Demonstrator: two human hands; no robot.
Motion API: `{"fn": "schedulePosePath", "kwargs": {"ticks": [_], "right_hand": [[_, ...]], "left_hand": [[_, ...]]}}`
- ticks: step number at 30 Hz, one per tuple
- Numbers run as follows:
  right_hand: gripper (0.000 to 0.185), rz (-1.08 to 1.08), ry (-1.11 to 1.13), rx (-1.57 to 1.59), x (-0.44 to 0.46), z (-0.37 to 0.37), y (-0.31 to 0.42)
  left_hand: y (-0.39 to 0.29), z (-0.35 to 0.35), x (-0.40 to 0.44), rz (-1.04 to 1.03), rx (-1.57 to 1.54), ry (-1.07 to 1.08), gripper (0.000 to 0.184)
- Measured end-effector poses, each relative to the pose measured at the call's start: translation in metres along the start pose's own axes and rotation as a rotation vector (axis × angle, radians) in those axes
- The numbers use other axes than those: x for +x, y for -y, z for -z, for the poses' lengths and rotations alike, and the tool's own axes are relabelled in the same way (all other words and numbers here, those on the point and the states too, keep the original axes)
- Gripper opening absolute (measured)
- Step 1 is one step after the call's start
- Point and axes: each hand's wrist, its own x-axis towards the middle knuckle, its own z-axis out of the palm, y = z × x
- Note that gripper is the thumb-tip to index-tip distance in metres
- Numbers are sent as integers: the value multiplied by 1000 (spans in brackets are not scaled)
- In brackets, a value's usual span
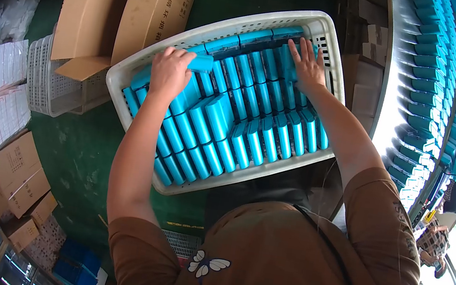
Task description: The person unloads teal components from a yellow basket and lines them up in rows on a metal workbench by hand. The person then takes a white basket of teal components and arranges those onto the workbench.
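A white plastic basket with slotted walls stands before me, filled with rows of shiny blue boxes. At its far left, my left hand is closed on one blue box, which lies above the others. My right hand rests at the far right corner, fingers spread over the blue boxes there, with no box gripped. Some boxes in the middle sit raised and tilted over their neighbours. What lies under my left palm is hidden.
Open cardboard cartons and stacked white crates stand to the left. More cartons sit at lower left. On the right, a long bench carries rows of blue boxes. Another person is beyond it.
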Motion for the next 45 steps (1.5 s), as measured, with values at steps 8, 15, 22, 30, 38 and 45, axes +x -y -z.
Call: {"fn": "schedulePosePath", "kwargs": {"ticks": [8, 15, 22, 30, 38, 45], "right_hand": [[126, -121, 564, 1213, -27, 58, 22], [104, 129, 793, 1112, -75, 40, 135], [89, 68, 580, 1148, -93, 49, 110], [64, -203, 182, 1634, -128, 29, 46], [51, -159, 126, 1521, -113, 28, 65], [81, 128, 315, 1277, -34, 118, 126]], "left_hand": [[6, -15, -27, -359, -112, 198, 36], [18, 4, -47, 311, -5, 7, 71], [37, -1, -31, 931, 27, 240, 85], [-41, 45, -57, 289, -239, -314, 76], [-39, -3, -26, 4, -257, 106, 70], [0, -32, -121, 928, -135, -368, 71]]}}
